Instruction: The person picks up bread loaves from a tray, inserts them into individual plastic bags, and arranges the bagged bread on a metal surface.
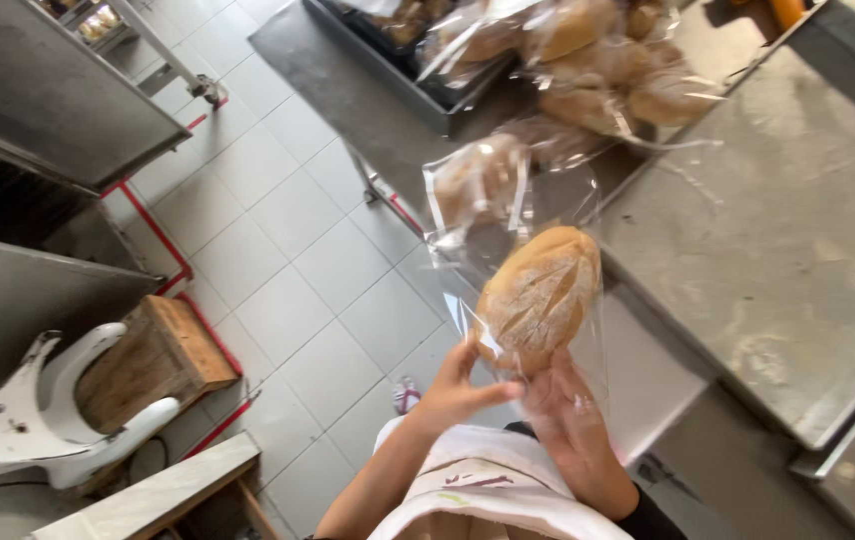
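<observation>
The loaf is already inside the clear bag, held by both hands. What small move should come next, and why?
Probably gather the open end of the clear bag shut. The loaf looks fully inside, while the left hand and right hand hold the plastic at its near end. Other bagged loaves lie on the steel table.

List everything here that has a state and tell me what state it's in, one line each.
Bread loaf: inside a clear plastic bag, held in the air.
Clear plastic bag: open, not tied.
Left hand: fingers gripping the bag's lower edge.
Right hand: supporting the bag from below.
Bagged loaves: already wrapped, piled on the steel table.
Wooden block: resting on the floor.
</observation>
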